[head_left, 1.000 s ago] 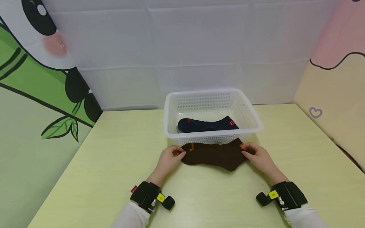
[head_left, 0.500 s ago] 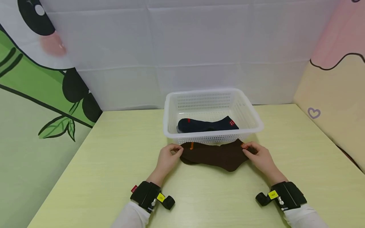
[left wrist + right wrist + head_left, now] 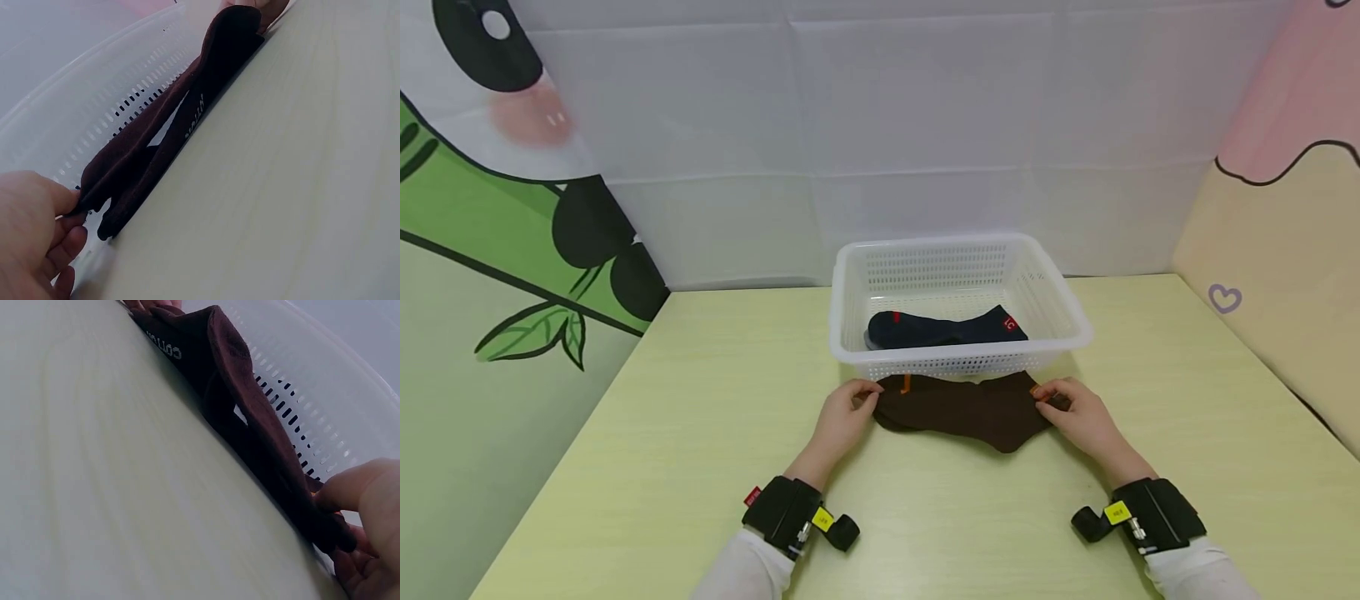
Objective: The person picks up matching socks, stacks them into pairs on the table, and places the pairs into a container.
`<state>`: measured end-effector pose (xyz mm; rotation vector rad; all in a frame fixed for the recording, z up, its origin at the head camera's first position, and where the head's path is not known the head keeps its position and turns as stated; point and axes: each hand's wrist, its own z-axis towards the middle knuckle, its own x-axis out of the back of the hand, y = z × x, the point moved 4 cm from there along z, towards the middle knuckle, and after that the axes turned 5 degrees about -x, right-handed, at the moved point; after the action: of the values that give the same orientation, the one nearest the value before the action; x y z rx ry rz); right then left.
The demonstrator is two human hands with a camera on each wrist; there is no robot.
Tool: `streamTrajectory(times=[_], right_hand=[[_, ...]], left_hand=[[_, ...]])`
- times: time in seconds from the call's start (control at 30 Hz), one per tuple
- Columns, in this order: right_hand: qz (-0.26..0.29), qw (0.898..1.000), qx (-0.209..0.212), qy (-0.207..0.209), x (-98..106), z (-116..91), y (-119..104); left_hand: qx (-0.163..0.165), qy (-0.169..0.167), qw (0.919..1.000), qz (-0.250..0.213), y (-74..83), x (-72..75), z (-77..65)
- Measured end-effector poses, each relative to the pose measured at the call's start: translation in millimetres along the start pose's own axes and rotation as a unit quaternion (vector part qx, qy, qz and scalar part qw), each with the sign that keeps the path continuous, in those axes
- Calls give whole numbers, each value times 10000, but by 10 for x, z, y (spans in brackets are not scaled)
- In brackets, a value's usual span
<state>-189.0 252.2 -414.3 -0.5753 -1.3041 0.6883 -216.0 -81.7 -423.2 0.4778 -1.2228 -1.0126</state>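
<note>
A pair of dark brown socks point(image 3: 962, 408) with orange marks is stretched sideways in front of the basket. My left hand point(image 3: 844, 417) pinches the rounded left end between thumb and fingers. At the other end, my right hand point(image 3: 1078, 417) pinches the corner by the orange label. In the left wrist view the socks point(image 3: 150, 137) show two layers, parted by a gap, the lower one along the table with pale lettering. My right thumb and fingers point(image 3: 350, 487) grip the end of the socks in the right wrist view.
A white perforated plastic basket point(image 3: 962, 360) stands just behind the socks, near the back wall. Inside it lie dark navy socks point(image 3: 943, 330) with red marks. The pale wood-grain table point(image 3: 700, 400) extends to both sides, with printed cloth point(image 3: 925, 100) behind.
My left hand and the left end of the socks have moved slightly left. The right end has sunk a little toward the table. The basket has stayed in place.
</note>
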Motion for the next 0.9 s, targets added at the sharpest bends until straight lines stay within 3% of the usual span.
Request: streamTrajectory(times=[0.37, 0.5, 0.67, 0.9], right_hand=[[147, 9971, 76, 745, 47, -12, -10], [179, 9987, 35, 475, 31, -6, -7], [35, 9997, -231, -17, 6, -1, 10], [172, 9993, -318, 35, -2, 10, 12]], left_hand=[[3, 226, 9997, -63, 2, 20, 2], [3, 255, 9997, 60, -27, 21, -2], [-404, 222, 9965, 698, -41, 18, -4], [-340, 348, 9968, 641, -63, 27, 1]])
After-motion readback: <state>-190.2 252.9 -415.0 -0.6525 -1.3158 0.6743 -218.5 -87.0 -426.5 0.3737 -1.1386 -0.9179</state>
